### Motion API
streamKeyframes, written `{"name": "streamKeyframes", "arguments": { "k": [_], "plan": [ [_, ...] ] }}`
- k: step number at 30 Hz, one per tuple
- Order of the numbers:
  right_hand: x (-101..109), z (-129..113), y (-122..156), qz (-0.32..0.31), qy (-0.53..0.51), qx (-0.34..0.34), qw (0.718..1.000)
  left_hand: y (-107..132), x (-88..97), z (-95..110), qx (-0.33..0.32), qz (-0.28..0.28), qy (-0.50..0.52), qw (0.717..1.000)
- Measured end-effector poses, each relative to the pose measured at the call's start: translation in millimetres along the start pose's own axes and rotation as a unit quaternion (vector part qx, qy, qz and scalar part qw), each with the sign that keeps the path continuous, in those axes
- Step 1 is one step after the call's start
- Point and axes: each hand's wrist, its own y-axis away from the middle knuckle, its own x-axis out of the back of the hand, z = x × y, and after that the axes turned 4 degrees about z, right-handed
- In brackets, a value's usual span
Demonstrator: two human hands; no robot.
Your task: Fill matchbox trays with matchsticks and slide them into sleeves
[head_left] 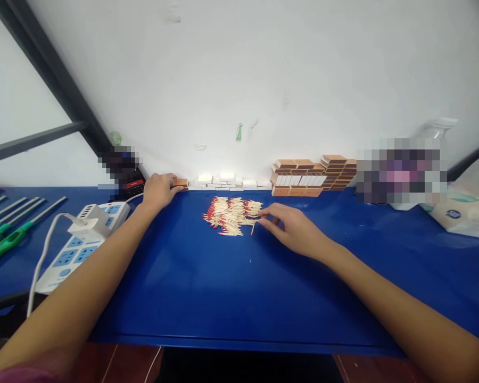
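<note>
At the foot of the wall, my left hand (158,190) has its fingers and thumb closed around a brown matchbox (180,184). A loose pile of red-tipped matches (231,215) lies on the blue table in front of me. My right hand (289,226) reaches to the right side of this pile, thumb and fingertips close together in a pinch. Whatever is between those fingertips is too small to make out. One single match (253,229) lies just left of the right thumb, at the pile's edge.
White matchbox trays (227,181) line the wall behind the pile. Stacked brown matchboxes (297,190) stand to their right. On the left are a white power strip (69,255) with a plugged-in cable and several green-handled lighters (11,239). A plastic tissue pack (469,207) sits far right on the blue table (223,298).
</note>
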Motion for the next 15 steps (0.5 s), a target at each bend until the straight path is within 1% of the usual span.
{"name": "streamKeyframes", "arguments": {
  "k": [8, 12, 15],
  "plan": [
    [2, -1, 0, -0.014, 0.016, 0.017, 1.0, 0, 1.8, 2, -0.019, 0.014, -0.029, 0.999],
    [3, -2, 0, -0.014, 0.013, 0.018, 1.0, 1, 4.0, 10, -0.055, 0.036, -0.014, 0.998],
    [3, -2, 0, -0.013, 0.014, 0.018, 1.0, -3, 2.6, 20, -0.093, 0.035, 0.011, 0.995]
  ]
}}
